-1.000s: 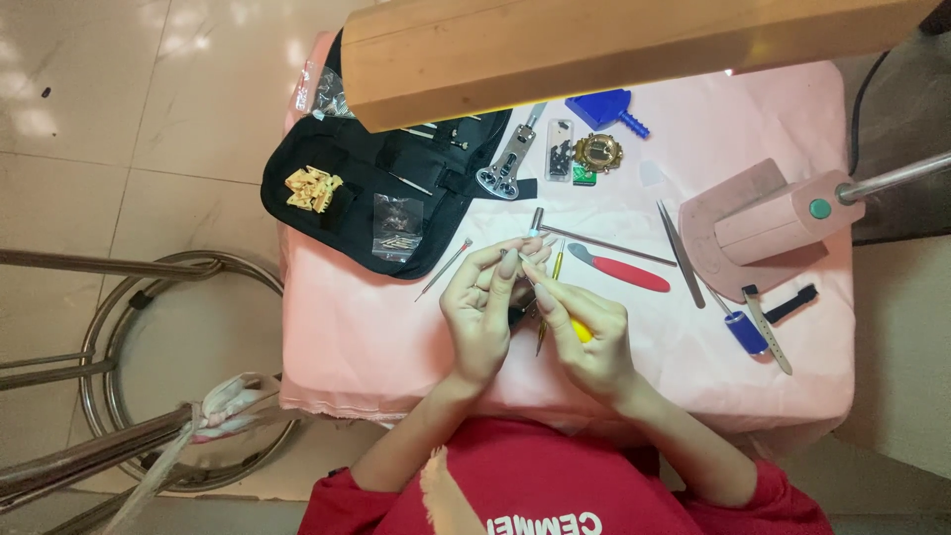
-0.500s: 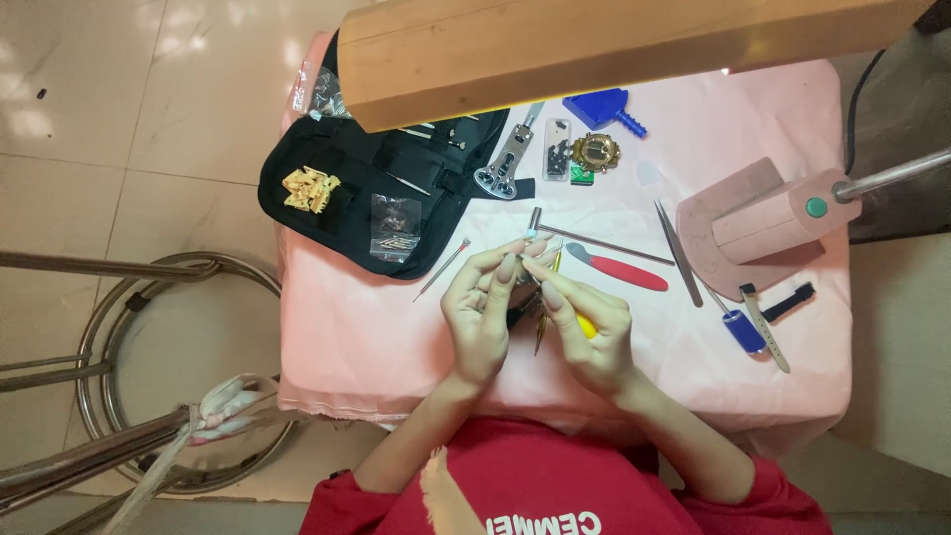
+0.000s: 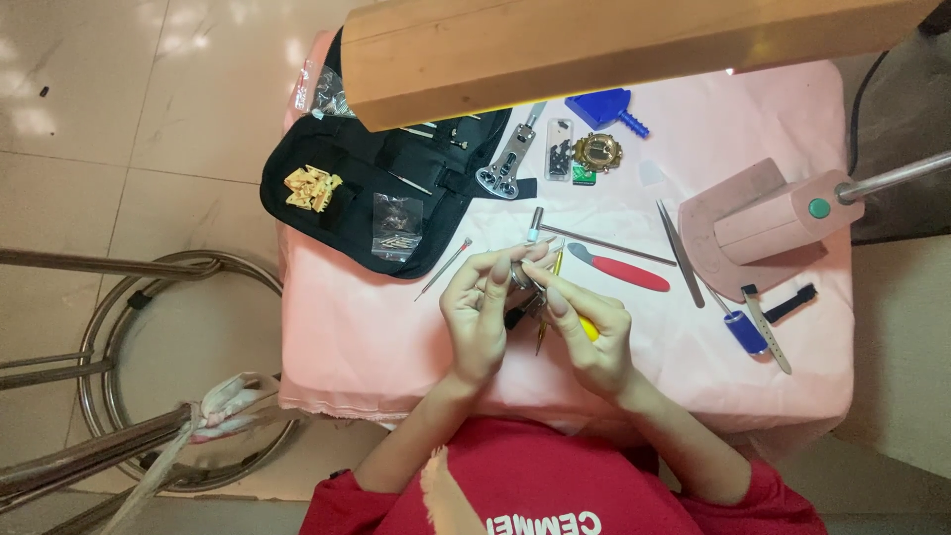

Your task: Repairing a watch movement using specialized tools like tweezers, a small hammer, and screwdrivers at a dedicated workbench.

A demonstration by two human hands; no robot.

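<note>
A small dark metal part (image 3: 522,280), too tiny to identify, sits pinched between the fingertips of the left hand (image 3: 477,319) and right hand (image 3: 592,337), which meet just above the pink cloth-covered table (image 3: 337,337). Beside that part lie a red-handled tool (image 3: 622,269) and a thin steel rod (image 3: 594,243). Farther off from it rests a black zip tool pouch (image 3: 367,193).

1. Before our hands we meet a thin metal rod with a small hammer head (image 3: 594,241) and a red-handled knife (image 3: 622,269), lying close together.
2. To our left, bare pink tablecloth (image 3: 347,327) gives open passage, save a thin pin tool (image 3: 443,269).
3. Farther left, the open black fabric tool pouch (image 3: 376,188) blocks the way.
4. Rightward, long steel tweezers (image 3: 680,254) and a pink lamp base (image 3: 758,223) stand across our path.
</note>
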